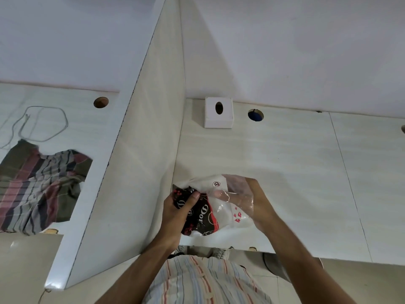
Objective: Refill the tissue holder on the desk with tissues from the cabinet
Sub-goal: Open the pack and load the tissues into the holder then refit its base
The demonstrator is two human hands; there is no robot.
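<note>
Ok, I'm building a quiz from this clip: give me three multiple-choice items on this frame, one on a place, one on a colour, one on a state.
1. Where is the tissue holder?
A. at the back of the desk, by the wall
B. at the desk's front edge
C. on the floor

2. What colour is the holder?
A. black
B. white
C. blue

3. What is happening with the tissue pack?
A. it lies untouched on the desk
B. both hands hold it
C. it sits inside the holder

Answers: 1 A, the holder stands against the wall. 2 B, its whole shell is white. 3 B, the left hand grips the dark end and the right hand the clear plastic.
</note>
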